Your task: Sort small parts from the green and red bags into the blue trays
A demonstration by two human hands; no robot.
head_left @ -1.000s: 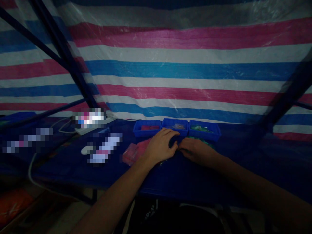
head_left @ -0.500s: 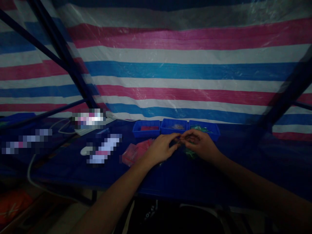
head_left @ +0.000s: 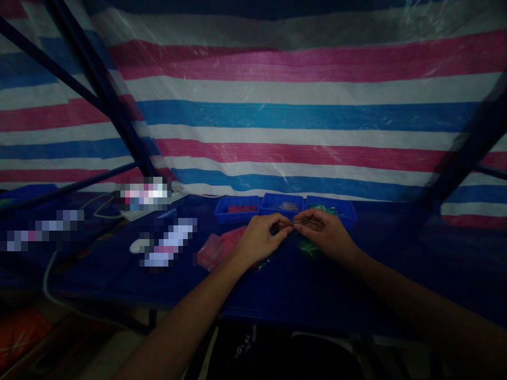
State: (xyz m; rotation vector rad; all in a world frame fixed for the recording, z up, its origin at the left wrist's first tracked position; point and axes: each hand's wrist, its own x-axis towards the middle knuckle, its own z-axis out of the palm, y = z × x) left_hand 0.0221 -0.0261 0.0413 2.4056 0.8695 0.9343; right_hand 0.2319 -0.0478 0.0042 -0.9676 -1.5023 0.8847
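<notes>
My left hand [head_left: 259,240] and my right hand [head_left: 325,232] meet fingertip to fingertip just above the dark blue table [head_left: 277,285], in front of three small blue trays. Both pinch a tiny item [head_left: 292,224] between them that is too small and dim to name. The left tray [head_left: 236,209] holds something red, the middle tray [head_left: 283,203] small pale bits, the right tray [head_left: 340,207] green bits. A green bag [head_left: 307,247] lies under my right hand. Pink plastic bags [head_left: 219,248] lie by my left wrist.
A striped pink, white and blue tarp [head_left: 277,116] hangs behind the table. Dark poles [head_left: 99,89] cross at the left. A white oval object [head_left: 139,245] and a cable [head_left: 51,264] lie on the table's left side. An orange thing [head_left: 19,332] sits on the floor.
Both hands rose off the table from a flat, low position and came together in a pinch in front of the middle tray.
</notes>
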